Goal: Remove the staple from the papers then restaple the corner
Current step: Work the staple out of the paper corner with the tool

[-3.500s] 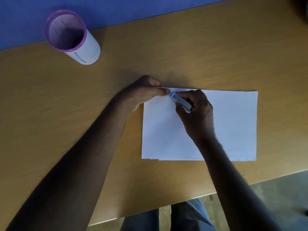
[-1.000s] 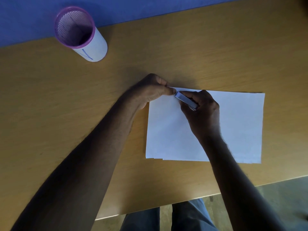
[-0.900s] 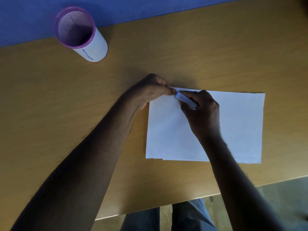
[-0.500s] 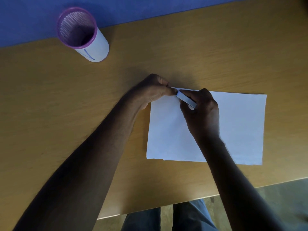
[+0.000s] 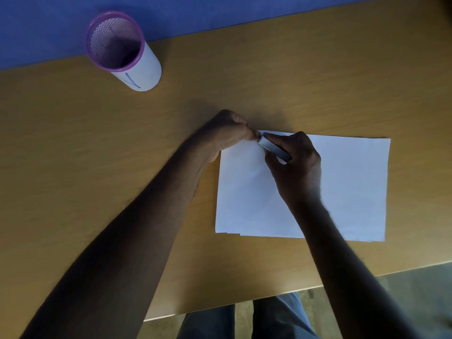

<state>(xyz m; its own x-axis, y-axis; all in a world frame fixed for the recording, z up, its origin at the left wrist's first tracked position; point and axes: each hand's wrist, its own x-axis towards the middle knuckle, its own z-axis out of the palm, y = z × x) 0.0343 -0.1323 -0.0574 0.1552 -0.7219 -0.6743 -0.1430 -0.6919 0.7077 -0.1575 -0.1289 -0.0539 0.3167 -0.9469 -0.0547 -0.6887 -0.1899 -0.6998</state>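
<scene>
Wooden yellow-brown tabletop (image 5: 318,77), blue floor band along far edge, grey floor plus blue-trousered knees past near edge. Purple-rimmed mesh pen cup wrapped in white paper (image 5: 127,55) far left near the back edge, upright, well apart from the work. White stack of paper sheets (image 5: 349,187) flat, landscape, right of centre; lower edge slightly fanned, sheets not flush. Left hand (image 5: 225,133) at far-left corner of stack, fingers curled, thumb and fingertip pinching that corner, which looks slightly lifted off the surface. Right hand (image 5: 296,165) over upper-left area of stack, fingers wrapped round small silver-grey metal tool (image 5: 274,149), thumb on top; tool angled, tip aimed at the pinched corner, right against the left fingertips. Staple itself too small and covered by fingers, cannot tell if in or out. Both forearms crossing near half of table diagonally, left one blocking the centre-left area, right one covering lower middle of stack. Right edge of stack near the table's right side, near edge of stack close to table front edge. Open surface: wide strip behind stack up to back edge, large patch left of left forearm, narrow strip right of stack.
</scene>
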